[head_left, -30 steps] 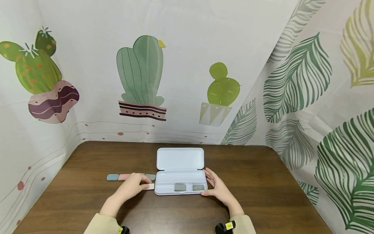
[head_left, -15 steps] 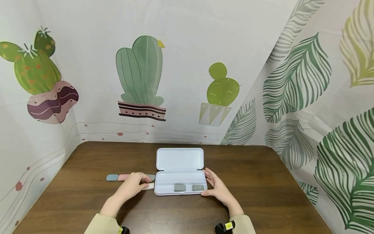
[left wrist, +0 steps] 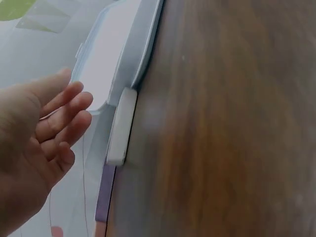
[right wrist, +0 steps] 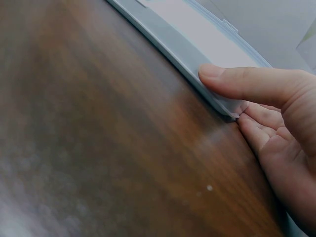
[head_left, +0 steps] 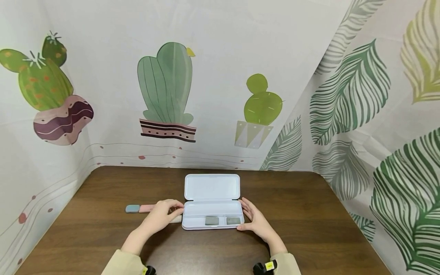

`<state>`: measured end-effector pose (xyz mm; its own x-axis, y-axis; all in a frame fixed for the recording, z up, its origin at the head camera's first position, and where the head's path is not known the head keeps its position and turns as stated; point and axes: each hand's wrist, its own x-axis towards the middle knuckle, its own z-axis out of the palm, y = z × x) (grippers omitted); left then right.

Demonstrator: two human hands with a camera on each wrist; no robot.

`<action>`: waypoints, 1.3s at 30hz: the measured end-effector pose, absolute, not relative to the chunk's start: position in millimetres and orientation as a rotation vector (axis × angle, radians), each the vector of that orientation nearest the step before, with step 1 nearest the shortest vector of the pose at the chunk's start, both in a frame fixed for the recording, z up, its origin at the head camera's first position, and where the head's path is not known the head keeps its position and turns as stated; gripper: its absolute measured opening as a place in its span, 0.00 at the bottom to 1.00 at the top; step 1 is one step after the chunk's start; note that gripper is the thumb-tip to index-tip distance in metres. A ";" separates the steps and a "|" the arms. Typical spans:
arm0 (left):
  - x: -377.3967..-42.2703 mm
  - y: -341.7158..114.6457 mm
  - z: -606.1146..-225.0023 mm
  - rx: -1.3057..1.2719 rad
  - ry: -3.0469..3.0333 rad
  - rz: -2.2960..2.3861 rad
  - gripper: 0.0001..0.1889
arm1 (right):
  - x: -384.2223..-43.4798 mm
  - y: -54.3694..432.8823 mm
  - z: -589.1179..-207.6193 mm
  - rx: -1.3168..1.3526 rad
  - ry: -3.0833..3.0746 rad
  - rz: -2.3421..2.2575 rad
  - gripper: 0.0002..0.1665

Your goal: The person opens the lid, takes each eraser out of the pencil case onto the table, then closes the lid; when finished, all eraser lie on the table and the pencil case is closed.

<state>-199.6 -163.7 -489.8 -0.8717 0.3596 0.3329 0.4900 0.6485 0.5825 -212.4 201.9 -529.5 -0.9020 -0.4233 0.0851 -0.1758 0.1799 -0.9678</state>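
A white pencil case [head_left: 212,207] stands on the table with its lid [head_left: 212,186] raised. Two grey eraser-like blocks [head_left: 211,220] lie in its front compartments. My left hand [head_left: 160,217] hovers by the case's left end, its fingers loosely bent around nothing. Below it a white eraser-like block [left wrist: 123,126] lies beside the case, partly covered by the hand in the head view. My right hand [head_left: 257,222] holds the case's right end, thumb on the front edge and fingers round the side.
To the left, a blue block [head_left: 132,208] and a pink block [head_left: 146,208] lie end to end in a row. A purple block [left wrist: 104,193] shows past the white one in the left wrist view. A patterned cloth hangs behind the table [head_left: 302,214].
My left hand has let go of the white block and risen a little, shifting toward the case. The block stays beside the case. My right hand keeps its hold.
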 end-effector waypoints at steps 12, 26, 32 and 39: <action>-197.6 -125.6 -490.4 -0.873 -2.750 -1.061 0.09 | -213.0 200.9 -528.1 -0.586 2.233 -1.804 0.64; -197.7 -94.5 -484.7 -1.036 -2.760 -0.997 0.11 | -214.3 201.6 -529.5 -0.601 2.268 -1.782 0.62; -196.7 -88.0 -479.5 -1.054 -2.802 -0.983 0.13 | -213.0 201.4 -529.2 -0.578 2.255 -1.788 0.63; -196.2 -84.6 -477.2 -1.059 -2.849 -0.941 0.15 | -212.0 201.8 -529.6 -0.585 2.246 -1.802 0.63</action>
